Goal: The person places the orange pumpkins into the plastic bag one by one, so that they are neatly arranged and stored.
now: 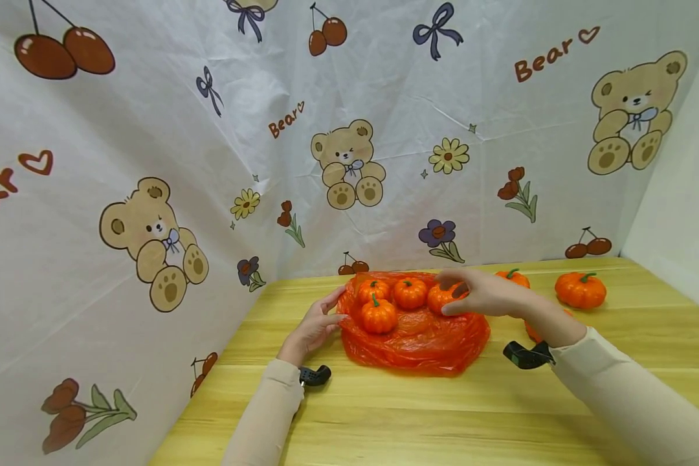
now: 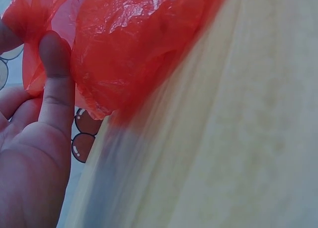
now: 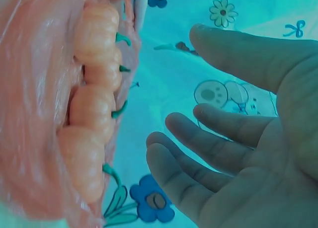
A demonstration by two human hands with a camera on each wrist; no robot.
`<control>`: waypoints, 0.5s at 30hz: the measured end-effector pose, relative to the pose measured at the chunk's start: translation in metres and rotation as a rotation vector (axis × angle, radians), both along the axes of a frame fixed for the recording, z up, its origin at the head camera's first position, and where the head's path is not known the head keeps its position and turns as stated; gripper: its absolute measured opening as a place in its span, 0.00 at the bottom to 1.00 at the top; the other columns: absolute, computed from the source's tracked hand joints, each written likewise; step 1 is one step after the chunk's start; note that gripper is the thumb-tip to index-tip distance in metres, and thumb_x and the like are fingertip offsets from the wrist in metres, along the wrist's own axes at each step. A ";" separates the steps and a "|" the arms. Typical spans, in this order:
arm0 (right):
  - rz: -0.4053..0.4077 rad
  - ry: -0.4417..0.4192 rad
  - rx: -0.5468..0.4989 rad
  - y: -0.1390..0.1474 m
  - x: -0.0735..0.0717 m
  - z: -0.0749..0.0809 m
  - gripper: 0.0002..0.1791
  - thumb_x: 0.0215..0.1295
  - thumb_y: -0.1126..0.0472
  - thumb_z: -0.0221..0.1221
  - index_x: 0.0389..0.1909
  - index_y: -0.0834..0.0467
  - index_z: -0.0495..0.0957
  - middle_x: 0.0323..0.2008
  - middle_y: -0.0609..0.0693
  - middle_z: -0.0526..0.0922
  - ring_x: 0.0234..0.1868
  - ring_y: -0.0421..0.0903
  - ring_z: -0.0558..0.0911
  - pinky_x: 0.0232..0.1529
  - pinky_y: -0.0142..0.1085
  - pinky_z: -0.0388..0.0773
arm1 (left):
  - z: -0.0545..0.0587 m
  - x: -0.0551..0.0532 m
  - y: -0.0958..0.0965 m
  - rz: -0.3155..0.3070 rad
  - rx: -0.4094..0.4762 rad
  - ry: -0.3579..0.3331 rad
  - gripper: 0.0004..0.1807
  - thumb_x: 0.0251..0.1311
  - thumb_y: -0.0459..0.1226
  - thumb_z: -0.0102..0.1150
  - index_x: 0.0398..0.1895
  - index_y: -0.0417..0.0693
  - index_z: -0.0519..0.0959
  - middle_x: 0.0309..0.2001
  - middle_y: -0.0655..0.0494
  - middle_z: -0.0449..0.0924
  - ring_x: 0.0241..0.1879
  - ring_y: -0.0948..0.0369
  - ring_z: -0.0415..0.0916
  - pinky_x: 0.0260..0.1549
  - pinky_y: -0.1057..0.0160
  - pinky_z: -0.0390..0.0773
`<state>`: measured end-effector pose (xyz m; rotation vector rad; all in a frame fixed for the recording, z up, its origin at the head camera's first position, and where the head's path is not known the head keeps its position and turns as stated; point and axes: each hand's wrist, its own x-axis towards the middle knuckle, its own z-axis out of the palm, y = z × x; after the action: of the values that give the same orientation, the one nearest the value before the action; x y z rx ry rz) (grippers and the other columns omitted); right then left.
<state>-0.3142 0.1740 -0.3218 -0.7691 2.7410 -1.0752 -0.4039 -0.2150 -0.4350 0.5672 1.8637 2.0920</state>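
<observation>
We look across a pale wooden counter (image 1: pixel 419 414) whose grain runs from side to side in yellowish bands. Behind it and along the left hangs a creased white sheet (image 1: pixel 384 84), printed with bears, cherries, bows and flowers; at the right we see a plain white wall (image 1: pixel 687 207).

A red bag (image 1: pixel 413 353) sits towards the back of the counter, its mouth spread open. In it we count four orange pumpkins (image 1: pixel 379 316), side by side with their green stems showing. The left hand (image 1: pixel 314 323) holds the bag's left edge, the thin plastic pinched between thumb and fingers.

The right hand (image 1: pixel 489 294) hovers at the bag's right side, near the rightmost pumpkin in it. Its fingers are wide apart and hold nothing; from the right wrist we see a gap between them and the pumpkins.

Three loose pumpkins (image 1: pixel 580 289) lie on the counter to the right, two of them partly hidden by the right arm. Both sleeves (image 1: pixel 635 395) are cream.
</observation>
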 end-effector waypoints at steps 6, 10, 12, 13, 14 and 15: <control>-0.038 0.035 0.008 0.022 0.007 -0.001 0.41 0.64 0.46 0.69 0.73 0.60 0.68 0.68 0.64 0.75 0.66 0.68 0.75 0.60 0.58 0.81 | 0.000 0.002 0.001 0.003 -0.005 0.008 0.44 0.66 0.20 0.52 0.83 0.49 0.53 0.84 0.48 0.46 0.70 0.49 0.66 0.46 0.71 0.85; -0.050 0.023 -0.007 0.039 0.008 -0.005 0.41 0.65 0.48 0.69 0.73 0.62 0.66 0.68 0.65 0.75 0.68 0.69 0.73 0.60 0.57 0.81 | 0.001 0.004 0.001 -0.005 -0.013 0.013 0.43 0.67 0.21 0.53 0.83 0.49 0.52 0.84 0.48 0.45 0.71 0.48 0.65 0.45 0.72 0.84; -0.053 0.015 -0.013 0.048 0.007 -0.008 0.41 0.65 0.49 0.69 0.73 0.62 0.66 0.68 0.65 0.75 0.68 0.70 0.72 0.60 0.57 0.82 | 0.001 0.005 0.002 -0.005 -0.010 0.009 0.44 0.67 0.21 0.53 0.83 0.49 0.52 0.84 0.49 0.45 0.71 0.48 0.64 0.45 0.72 0.84; -0.053 0.014 -0.014 0.052 0.007 -0.009 0.41 0.65 0.49 0.69 0.73 0.62 0.66 0.68 0.65 0.75 0.68 0.70 0.72 0.60 0.56 0.82 | 0.001 0.005 0.002 -0.004 -0.009 0.009 0.44 0.67 0.20 0.53 0.83 0.49 0.52 0.84 0.49 0.45 0.71 0.48 0.64 0.44 0.72 0.84; -0.054 0.012 -0.014 0.057 0.007 -0.011 0.41 0.65 0.49 0.69 0.74 0.61 0.65 0.68 0.65 0.75 0.69 0.70 0.72 0.60 0.57 0.81 | 0.002 0.005 0.002 -0.003 -0.008 0.009 0.44 0.66 0.20 0.52 0.83 0.49 0.52 0.84 0.49 0.45 0.70 0.48 0.65 0.44 0.72 0.84; -0.055 0.013 -0.012 0.061 0.007 -0.012 0.41 0.65 0.48 0.69 0.74 0.61 0.65 0.68 0.64 0.74 0.69 0.70 0.71 0.61 0.57 0.81 | 0.002 0.005 0.002 0.000 -0.007 0.008 0.44 0.66 0.20 0.53 0.83 0.49 0.53 0.84 0.50 0.46 0.70 0.48 0.65 0.44 0.72 0.84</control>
<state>-0.3074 0.2350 -0.3337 -0.7084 2.7845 -1.1019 -0.3989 -0.2130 -0.4333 0.5750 1.8749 2.0848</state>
